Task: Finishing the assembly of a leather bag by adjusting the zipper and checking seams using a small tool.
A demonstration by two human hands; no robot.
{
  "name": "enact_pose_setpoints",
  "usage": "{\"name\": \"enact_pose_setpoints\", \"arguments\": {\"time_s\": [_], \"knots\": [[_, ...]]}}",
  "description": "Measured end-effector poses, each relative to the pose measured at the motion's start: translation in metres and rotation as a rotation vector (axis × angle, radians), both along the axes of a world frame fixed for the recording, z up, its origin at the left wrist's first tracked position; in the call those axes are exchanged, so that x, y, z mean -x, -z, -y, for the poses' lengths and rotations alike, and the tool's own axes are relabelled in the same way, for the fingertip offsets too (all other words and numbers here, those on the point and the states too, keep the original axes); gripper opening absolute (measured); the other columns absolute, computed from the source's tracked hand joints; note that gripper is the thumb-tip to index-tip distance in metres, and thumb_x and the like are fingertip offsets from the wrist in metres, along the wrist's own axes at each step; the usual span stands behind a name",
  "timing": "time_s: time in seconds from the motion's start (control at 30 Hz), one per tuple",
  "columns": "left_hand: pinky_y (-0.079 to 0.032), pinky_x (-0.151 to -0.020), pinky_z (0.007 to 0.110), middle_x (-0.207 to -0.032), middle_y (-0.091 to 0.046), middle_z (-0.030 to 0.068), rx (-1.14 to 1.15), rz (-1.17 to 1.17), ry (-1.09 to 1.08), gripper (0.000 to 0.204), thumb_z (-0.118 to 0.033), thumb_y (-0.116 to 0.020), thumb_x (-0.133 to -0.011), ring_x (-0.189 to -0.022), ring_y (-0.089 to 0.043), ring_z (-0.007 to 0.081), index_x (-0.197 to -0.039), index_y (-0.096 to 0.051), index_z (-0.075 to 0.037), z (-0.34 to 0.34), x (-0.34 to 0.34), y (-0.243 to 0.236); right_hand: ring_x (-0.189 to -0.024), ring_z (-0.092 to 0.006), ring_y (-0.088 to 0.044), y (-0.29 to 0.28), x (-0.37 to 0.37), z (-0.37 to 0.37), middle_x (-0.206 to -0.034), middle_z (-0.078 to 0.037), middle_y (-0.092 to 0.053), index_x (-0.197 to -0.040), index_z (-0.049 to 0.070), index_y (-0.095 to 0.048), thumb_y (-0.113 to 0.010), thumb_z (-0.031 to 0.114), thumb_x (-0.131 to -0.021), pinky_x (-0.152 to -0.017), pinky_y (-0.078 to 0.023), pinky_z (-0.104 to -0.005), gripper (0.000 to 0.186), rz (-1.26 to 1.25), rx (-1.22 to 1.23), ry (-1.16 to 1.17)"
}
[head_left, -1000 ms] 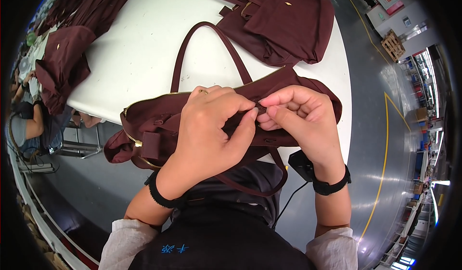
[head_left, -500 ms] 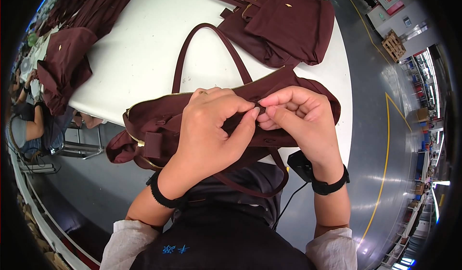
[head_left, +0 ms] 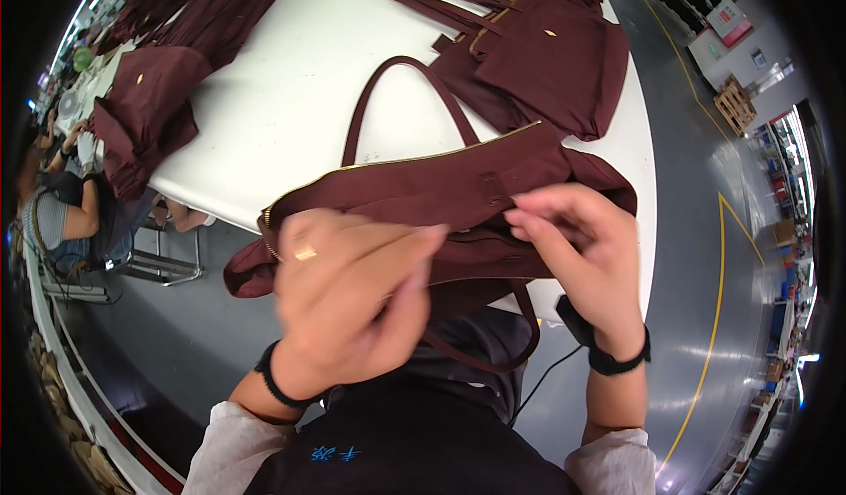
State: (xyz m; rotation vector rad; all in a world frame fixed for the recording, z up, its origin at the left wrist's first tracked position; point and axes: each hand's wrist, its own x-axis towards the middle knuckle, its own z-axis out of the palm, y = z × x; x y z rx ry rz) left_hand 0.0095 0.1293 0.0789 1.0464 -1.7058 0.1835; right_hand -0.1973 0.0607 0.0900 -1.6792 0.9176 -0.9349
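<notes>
A maroon tote bag lies before me at the table's near edge, its gold-zippered mouth spread apart. My right hand is at the right part of the opening, fingers curled and the thumb close to the index finger; whatever is between the tips is too small to make out. Beside those fingertips, a small maroon patch shows on the inner wall. Over the left part of the bag, my left hand is smeared by motion, with its fingers bent, and hides the bag's near left side.
Another maroon bag lies at the far right of the white table. Maroon bag pieces are heaped at the far left. A seated person works beyond the table's left edge. A wooden pallet stands across the aisle.
My left hand has come away from the right fingertips, toward the left and nearer to me. The bag's inner wall and patch now show between my hands. The view has shifted slightly.
</notes>
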Motion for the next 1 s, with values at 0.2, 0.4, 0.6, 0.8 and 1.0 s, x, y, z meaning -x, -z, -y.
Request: {"name": "enact_pose_setpoints", "arguments": {"time_s": [0.2,0.4,0.6,0.8,1.0], "knots": [[-0.043,-0.087,0.036,-0.113,-0.055,0.0158,0.079,-0.26,-0.366,0.046,0.005,-0.052,-0.077,-0.095,-0.054,0.023,-0.122,-0.048,0.006,-0.061,-0.11,0.043,-0.083,-0.0175,-0.064,-0.027,0.057,-0.027,-0.091,-0.015,-0.066,-0.095,-0.005,-0.063,-0.058,-0.007,-0.082,-0.077,-0.051,-0.0271,0.014,-0.066,0.287,0.282],[-0.036,-0.102,0.038,-0.139,-0.041,0.0145,-0.637,-0.883,0.166,0.087,-0.012,-0.073,-0.066,-0.124,-0.044,0.0267,-0.142,-0.031,-0.004,-0.079,-0.153,0.117,-0.083,-0.0128,-0.062,0.028,0.125,-0.021,-0.095,-0.007,-0.065,-0.101,-0.002,-0.06,-0.063,-0.003,-0.08,-0.078,-0.049,-0.0258,0.021,-0.461,-0.004,0.277],[-0.027,-0.11,0.038,-0.147,-0.031,0.0111,-1.036,-0.672,0.333,0.114,-0.012,-0.083,-0.054,-0.135,-0.032,0.0241,-0.148,-0.019,-0.007,-0.069,-0.145,0.137,-0.086,-0.0196,-0.062,0.067,0.077,-0.056,-0.094,-0.009,-0.065,-0.105,0.001,-0.059,-0.068,0.004,-0.078,-0.078,-0.048,-0.0302,0.029,-0.489,-0.119,-0.101],[-0.033,-0.107,0.036,-0.144,-0.031,0.0108,-0.809,-0.688,0.135,0.107,-0.013,-0.084,-0.058,-0.131,-0.037,0.0225,-0.145,-0.024,-0.004,-0.072,-0.121,0.165,-0.074,-0.0154,-0.063,0.049,0.069,-0.045,-0.08,-0.007,-0.065,-0.096,-0.002,-0.063,-0.066,0.006,-0.082,-0.071,-0.049,-0.0271,0.017,-0.587,-0.28,-0.256],[-0.035,-0.104,0.035,-0.139,-0.04,0.0084,-0.767,-1.331,0.284,0.081,-0.023,-0.076,-0.076,-0.128,-0.041,0.0216,-0.14,-0.031,-0.003,-0.088,-0.078,0.183,-0.071,-0.0094,-0.06,-0.007,0.056,-0.029,-0.079,-0.006,-0.066,-0.093,-0.003,-0.064,-0.063,0.006,-0.087,-0.065,-0.047,-0.021,0.011,-0.175,-0.619,-0.281]]}}
